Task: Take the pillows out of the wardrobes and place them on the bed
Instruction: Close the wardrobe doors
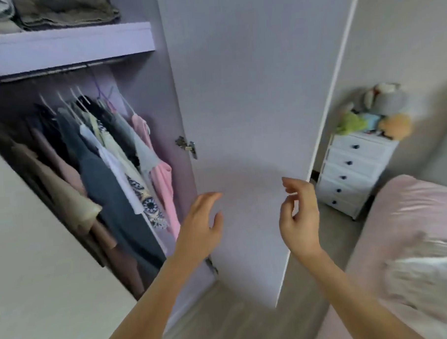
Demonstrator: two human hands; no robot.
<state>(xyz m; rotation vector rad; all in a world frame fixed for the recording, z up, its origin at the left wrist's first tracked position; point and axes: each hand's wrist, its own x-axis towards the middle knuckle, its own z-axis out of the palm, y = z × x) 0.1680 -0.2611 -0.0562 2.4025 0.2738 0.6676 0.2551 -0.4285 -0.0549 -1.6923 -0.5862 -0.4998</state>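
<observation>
Holding nothing: my left hand (pixel 202 219) and right hand (pixel 297 214) hang side by side in front of the open wardrobe door (pixel 253 116), fingers loosely curled, neither touching the panel.

Item, beyond both palms: the door's inner face, pale lilac, hinge (pixel 186 144) up and to the left of my left hand.

Item, left of my left hand: hanging clothes (pixel 109 159) on a rail, dark, white, patterned and pink, packed close.

Item, high above and left of my left hand: shelf (pixel 66 46) carrying folded bedding (pixel 64 12), grey-green and pale. Whether any of it is a pillow I cannot tell; no pillow is plainly seen in this compartment.

Item, right of my right hand and lower: bed (pixel 411 212) with pink cover, a pale bundle on its near part.

Item, past the door edge: white drawer chest (pixel 355 173), soft toys (pixel 381 111) on top.

Handling judgement: a pillow should be light, soft, bulky and yielding, unlikely to slip or break. Best taken with both hands spread on opposite sides, or hugged from beneath, lifting clear of the shelf edge.
</observation>
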